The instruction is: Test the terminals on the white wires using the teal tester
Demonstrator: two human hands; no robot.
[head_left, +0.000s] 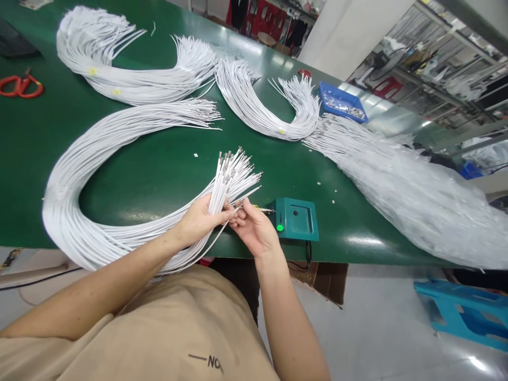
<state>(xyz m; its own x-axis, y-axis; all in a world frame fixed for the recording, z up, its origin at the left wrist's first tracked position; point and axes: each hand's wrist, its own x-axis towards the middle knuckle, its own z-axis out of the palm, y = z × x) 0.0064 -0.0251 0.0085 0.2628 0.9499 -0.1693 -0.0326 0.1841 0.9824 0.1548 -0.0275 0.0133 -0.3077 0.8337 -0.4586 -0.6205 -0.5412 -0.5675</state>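
My left hand (204, 216) is closed round several white wires (220, 190), whose metal-tipped ends fan out above the thumb. These wires belong to a long bundle (63, 196) that curves round on the left. Close beside it, my right hand (254, 225) pinches a single white wire between thumb and fingers, near its end. Just right of that hand lies a small teal device (297, 218) with a green button. A thin metal tip with a bit of yellow sticks out of the device toward my fingers, partly hidden by them.
More white wire bundles (138, 84) lie at the back, one (265, 114) near a blue tray (343, 103) of small metal parts. A plastic-wrapped bundle (408, 185) stretches along the right. Red-handled scissors (21, 84) rest at far left. A blue stool (468, 312) stands on the floor.
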